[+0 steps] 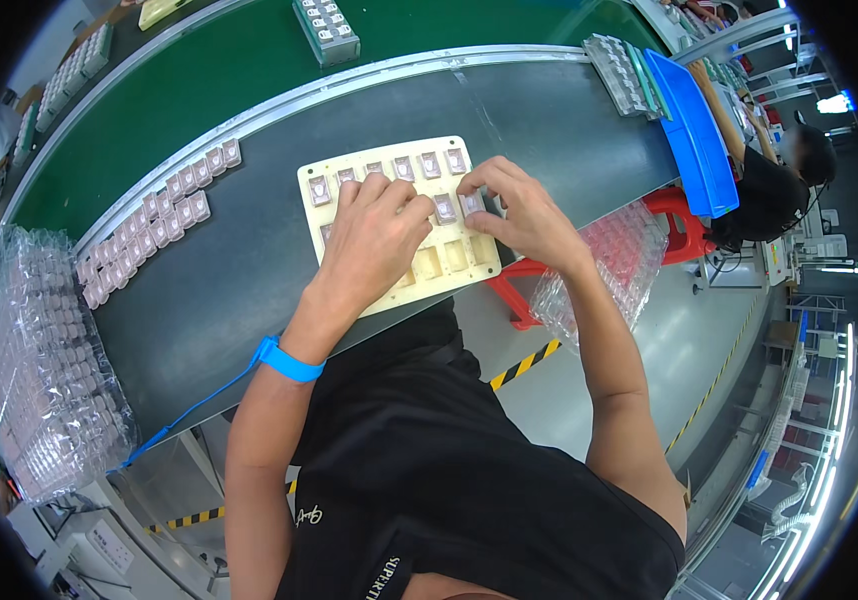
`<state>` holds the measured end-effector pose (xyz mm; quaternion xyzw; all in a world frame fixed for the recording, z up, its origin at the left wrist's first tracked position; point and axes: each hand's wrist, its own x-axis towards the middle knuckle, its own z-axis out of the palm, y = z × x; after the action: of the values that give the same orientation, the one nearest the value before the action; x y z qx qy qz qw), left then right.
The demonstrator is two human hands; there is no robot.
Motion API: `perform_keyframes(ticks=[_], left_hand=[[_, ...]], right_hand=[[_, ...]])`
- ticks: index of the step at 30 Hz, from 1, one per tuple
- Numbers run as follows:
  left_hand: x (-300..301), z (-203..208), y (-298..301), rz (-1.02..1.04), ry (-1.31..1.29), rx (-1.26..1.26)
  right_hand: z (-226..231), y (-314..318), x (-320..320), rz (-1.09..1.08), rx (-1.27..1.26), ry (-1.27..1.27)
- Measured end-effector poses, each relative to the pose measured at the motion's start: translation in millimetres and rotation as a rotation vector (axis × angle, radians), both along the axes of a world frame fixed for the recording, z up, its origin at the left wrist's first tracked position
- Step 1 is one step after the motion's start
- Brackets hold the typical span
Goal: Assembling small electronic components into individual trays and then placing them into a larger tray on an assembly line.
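Observation:
A cream tray (389, 158) with rows of square pockets lies on the dark bench top. Small clear pinkish plastic parts (429, 165) sit in pockets of the far row, and another part (445, 209) is in the middle row. Over the tray's left half, my left hand (377, 232) has its fingers curled and together; its fingertips are hidden. My right hand (521, 215) reaches in from the right, thumb and forefinger on either side of a clear pinkish part (471, 204) at the middle row's right-end pocket. Several nearest-row pockets show bare.
Rows of similar parts (154, 220) stand on the bench at left, beside a stack of clear blister trays (44, 370). A blue bin (694, 135), red stool (684, 215) and bubble-wrap bag (604, 265) are at right. A blue wrist strap's cord (199, 405) runs left. Beyond lies a green conveyor (419, 25).

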<state>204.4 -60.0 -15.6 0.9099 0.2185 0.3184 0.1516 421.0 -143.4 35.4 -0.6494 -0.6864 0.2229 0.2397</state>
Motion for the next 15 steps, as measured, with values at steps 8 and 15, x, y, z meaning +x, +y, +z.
perform_keyframes(ticks=[8,15], left_hand=[[1,0,0,-0.020,-0.011,0.003],[5,-1,-2,0.022,-0.011,-0.003]], right_hand=[[-2,2,3,0.037,-0.006,-0.076],[-10,1,-18,0.005,0.026,-0.177]])
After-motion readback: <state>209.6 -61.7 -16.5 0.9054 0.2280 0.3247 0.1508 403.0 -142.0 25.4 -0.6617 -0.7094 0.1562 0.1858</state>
